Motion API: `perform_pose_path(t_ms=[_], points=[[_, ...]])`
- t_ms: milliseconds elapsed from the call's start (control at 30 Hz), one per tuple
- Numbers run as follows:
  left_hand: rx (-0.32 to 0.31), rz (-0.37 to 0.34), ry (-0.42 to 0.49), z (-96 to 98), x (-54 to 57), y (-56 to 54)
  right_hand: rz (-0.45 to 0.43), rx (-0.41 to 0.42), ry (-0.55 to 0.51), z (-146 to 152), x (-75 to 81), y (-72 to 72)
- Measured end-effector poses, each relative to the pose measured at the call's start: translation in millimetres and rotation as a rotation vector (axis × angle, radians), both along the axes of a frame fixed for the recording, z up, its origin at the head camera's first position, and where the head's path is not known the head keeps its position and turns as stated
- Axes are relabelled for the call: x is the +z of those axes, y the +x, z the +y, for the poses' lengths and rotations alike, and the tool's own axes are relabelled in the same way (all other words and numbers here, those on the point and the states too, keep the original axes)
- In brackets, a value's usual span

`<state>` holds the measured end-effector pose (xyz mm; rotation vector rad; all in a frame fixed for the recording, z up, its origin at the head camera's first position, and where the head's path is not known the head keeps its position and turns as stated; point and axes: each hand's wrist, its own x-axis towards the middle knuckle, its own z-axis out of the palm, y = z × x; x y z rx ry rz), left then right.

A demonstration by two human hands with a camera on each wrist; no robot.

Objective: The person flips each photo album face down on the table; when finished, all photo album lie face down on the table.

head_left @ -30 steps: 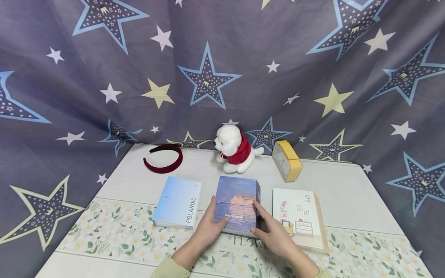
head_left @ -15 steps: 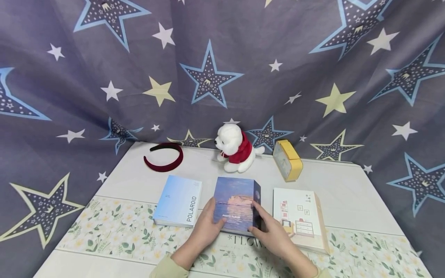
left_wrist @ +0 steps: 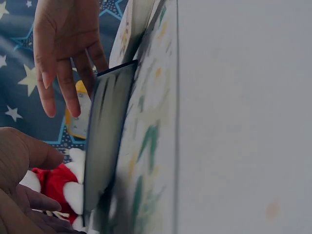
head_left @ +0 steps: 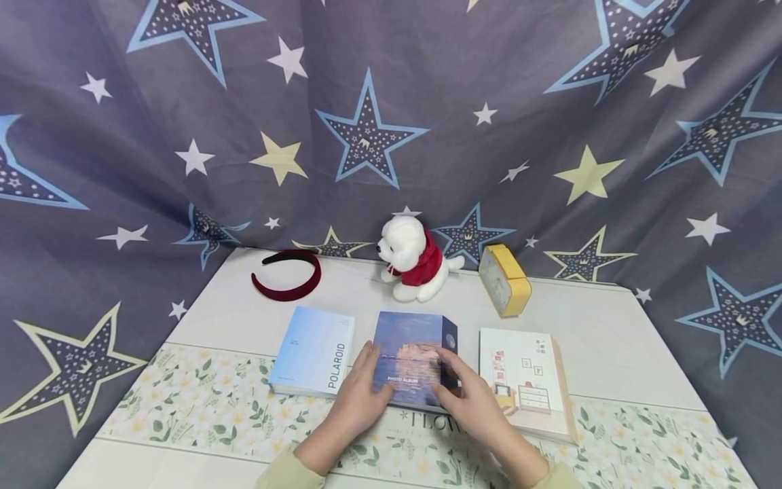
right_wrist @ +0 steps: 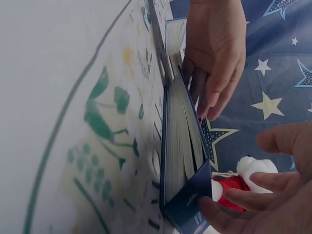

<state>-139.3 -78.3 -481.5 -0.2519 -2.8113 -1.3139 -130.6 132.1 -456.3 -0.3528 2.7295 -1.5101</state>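
Observation:
A thick photo album (head_left: 406, 333) with a sea-and-cliff cover lies face up on the table between both hands. Along its left edge is my left hand (head_left: 359, 394), fingers relaxed and thumb by the lower corner. My right hand (head_left: 475, 402) is at the spine side, its fingers loosely bent and spread. In the right wrist view a fingertip of that hand seems to meet the dark spine (right_wrist: 190, 200), while the palm stays away. The left wrist view shows the album's page edges (left_wrist: 107, 131), with neither hand wrapped round them.
To the left lies a blue POLAROID album (head_left: 313, 350); to the right, a white album with a room drawing (head_left: 519, 370). Behind are a dark red headband (head_left: 287, 295), a white plush dog (head_left: 403, 248) in red and a yellow clock (head_left: 516, 292). A starry curtain (head_left: 440, 156) hangs at the back.
The photo album has shifted slightly left and turned a little, so more of its spine shows. My right hand has moved slightly left with it, and the fingers of both hands look looser.

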Motion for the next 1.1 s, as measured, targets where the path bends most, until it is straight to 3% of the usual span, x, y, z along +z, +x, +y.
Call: perform_pose_path(t_ms=[133,300,467,767,1100], points=[[0.014,0.044,-0.021,-9.2,8.9,1.6,0.009,-0.014,-0.051,-7.2,0.4,-0.7],[0.053,0.096,-0.064,-27.1,15.7,-0.4,-0.004,0.039,-0.118,-17.0,1.7,-2.3],[0.104,0.172,-0.144,-47.1,17.7,-6.1,-0.027,0.127,-0.123,-26.9,2.7,-5.1],[0.157,0.230,-0.252,-80.3,16.3,-11.4,-0.127,0.258,-0.172,-48.6,1.0,-12.1],[0.197,0.157,-0.354,-97.7,9.9,-9.0,-0.241,0.294,-0.280,-80.4,-4.4,-15.1]])
